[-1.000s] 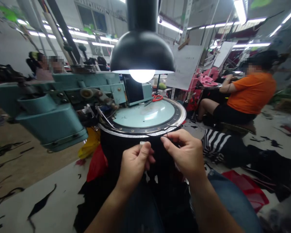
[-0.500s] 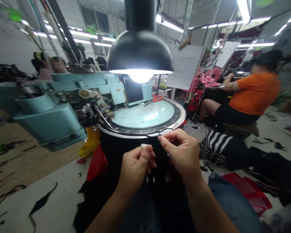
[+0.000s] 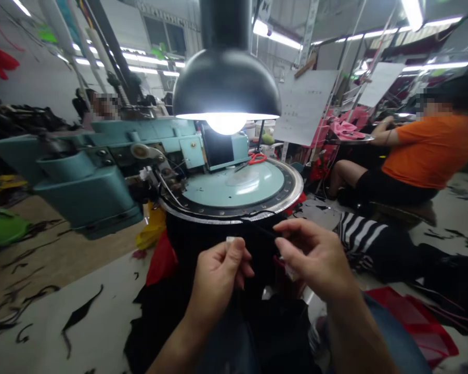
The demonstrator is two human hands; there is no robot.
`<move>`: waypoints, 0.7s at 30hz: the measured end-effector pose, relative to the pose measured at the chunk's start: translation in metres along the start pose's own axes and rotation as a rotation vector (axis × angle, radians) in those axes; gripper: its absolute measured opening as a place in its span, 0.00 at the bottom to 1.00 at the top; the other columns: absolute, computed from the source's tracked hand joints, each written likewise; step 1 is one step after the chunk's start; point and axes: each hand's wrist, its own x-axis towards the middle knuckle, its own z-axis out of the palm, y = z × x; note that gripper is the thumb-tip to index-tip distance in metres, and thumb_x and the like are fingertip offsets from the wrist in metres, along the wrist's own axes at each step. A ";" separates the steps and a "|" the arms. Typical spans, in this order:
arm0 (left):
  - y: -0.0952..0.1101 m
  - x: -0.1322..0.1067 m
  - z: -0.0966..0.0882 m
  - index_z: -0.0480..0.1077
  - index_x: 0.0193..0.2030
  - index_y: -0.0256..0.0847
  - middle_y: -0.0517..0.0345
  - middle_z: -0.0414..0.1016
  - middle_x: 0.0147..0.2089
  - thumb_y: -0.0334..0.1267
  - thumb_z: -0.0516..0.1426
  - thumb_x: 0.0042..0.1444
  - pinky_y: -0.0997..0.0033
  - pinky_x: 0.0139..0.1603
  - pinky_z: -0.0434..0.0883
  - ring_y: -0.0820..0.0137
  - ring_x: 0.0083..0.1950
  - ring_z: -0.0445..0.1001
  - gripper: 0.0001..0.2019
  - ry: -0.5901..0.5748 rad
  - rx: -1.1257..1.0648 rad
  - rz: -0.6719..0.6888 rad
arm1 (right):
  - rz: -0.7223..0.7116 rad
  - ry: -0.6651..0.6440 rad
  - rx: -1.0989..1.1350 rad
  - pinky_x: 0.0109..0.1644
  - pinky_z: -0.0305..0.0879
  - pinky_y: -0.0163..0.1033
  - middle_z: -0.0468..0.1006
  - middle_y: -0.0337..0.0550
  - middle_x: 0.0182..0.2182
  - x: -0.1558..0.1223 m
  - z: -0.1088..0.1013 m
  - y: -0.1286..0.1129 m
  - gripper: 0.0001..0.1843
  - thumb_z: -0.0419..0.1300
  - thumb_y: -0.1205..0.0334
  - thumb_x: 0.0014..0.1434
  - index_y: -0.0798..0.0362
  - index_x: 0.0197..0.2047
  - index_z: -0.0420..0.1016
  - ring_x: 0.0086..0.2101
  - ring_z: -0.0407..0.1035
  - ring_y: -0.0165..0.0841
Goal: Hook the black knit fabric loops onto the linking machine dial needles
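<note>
One small white piece (image 3: 230, 239) is pinched in the left hand (image 3: 218, 272); the right hand (image 3: 317, 254) curls at a thin black strand (image 3: 262, 227), grip unclear, near a round, silver-toothed metal ring (image 3: 297, 188).

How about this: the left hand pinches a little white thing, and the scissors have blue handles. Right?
Not quite: the scissors have orange-red handles, not blue, as the head view shows. The left hand does pinch a little white thing.

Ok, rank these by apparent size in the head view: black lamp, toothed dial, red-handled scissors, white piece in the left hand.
Black lamp and toothed dial: too close to rank
Red-handled scissors
White piece in the left hand
</note>
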 end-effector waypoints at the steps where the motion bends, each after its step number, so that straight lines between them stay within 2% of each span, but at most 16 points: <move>1: 0.000 -0.002 0.001 0.72 0.27 0.36 0.57 0.73 0.18 0.62 0.59 0.56 0.81 0.16 0.56 0.78 0.15 0.63 0.26 -0.003 -0.007 0.009 | -0.049 0.006 -0.030 0.32 0.72 0.35 0.83 0.40 0.31 0.002 0.004 -0.003 0.08 0.67 0.63 0.53 0.51 0.39 0.83 0.29 0.76 0.34; 4: -0.001 -0.002 0.003 0.72 0.27 0.36 0.58 0.72 0.18 0.61 0.59 0.57 0.82 0.16 0.56 0.79 0.15 0.64 0.26 -0.005 -0.012 0.023 | -0.124 0.102 -0.031 0.36 0.74 0.36 0.84 0.40 0.30 0.007 0.018 -0.008 0.04 0.67 0.63 0.55 0.51 0.35 0.84 0.30 0.77 0.34; 7: 0.000 0.004 0.001 0.72 0.28 0.36 0.57 0.73 0.18 0.61 0.58 0.57 0.81 0.16 0.56 0.79 0.16 0.64 0.26 -0.011 0.027 0.031 | -0.129 0.191 0.008 0.35 0.73 0.35 0.84 0.39 0.27 0.010 0.025 -0.009 0.04 0.66 0.63 0.57 0.51 0.32 0.84 0.28 0.77 0.33; 13: 0.004 0.015 0.007 0.73 0.28 0.35 0.57 0.73 0.19 0.62 0.58 0.57 0.80 0.17 0.58 0.78 0.16 0.64 0.27 -0.017 0.062 0.067 | -0.122 0.208 0.007 0.35 0.71 0.34 0.83 0.39 0.27 0.012 0.030 -0.010 0.04 0.66 0.63 0.57 0.51 0.31 0.83 0.28 0.76 0.32; 15: -0.003 0.018 0.010 0.73 0.27 0.35 0.57 0.72 0.18 0.64 0.58 0.55 0.80 0.18 0.59 0.77 0.16 0.64 0.29 -0.021 0.070 0.084 | -0.054 0.225 0.006 0.33 0.70 0.34 0.82 0.39 0.26 0.011 0.026 -0.004 0.06 0.66 0.60 0.57 0.52 0.30 0.82 0.27 0.74 0.32; 17: -0.015 0.016 0.008 0.72 0.27 0.35 0.57 0.72 0.18 0.66 0.57 0.54 0.79 0.18 0.59 0.77 0.16 0.64 0.30 -0.020 0.107 0.075 | 0.088 0.228 0.055 0.27 0.67 0.34 0.78 0.38 0.21 0.010 0.019 0.006 0.11 0.66 0.54 0.57 0.54 0.32 0.81 0.22 0.70 0.30; 19: -0.024 0.008 -0.004 0.72 0.27 0.36 0.57 0.71 0.18 0.66 0.55 0.57 0.78 0.18 0.58 0.76 0.16 0.63 0.30 -0.049 0.200 0.042 | 0.244 0.174 0.129 0.21 0.62 0.33 0.73 0.35 0.17 0.010 0.011 0.020 0.17 0.65 0.49 0.57 0.55 0.40 0.80 0.17 0.64 0.29; 21: -0.018 -0.006 -0.022 0.71 0.25 0.37 0.57 0.71 0.18 0.62 0.53 0.60 0.77 0.19 0.58 0.75 0.18 0.64 0.28 -0.080 0.347 0.088 | 0.281 0.088 0.121 0.20 0.60 0.33 0.71 0.33 0.16 0.010 0.005 0.031 0.21 0.67 0.49 0.54 0.55 0.46 0.79 0.16 0.63 0.29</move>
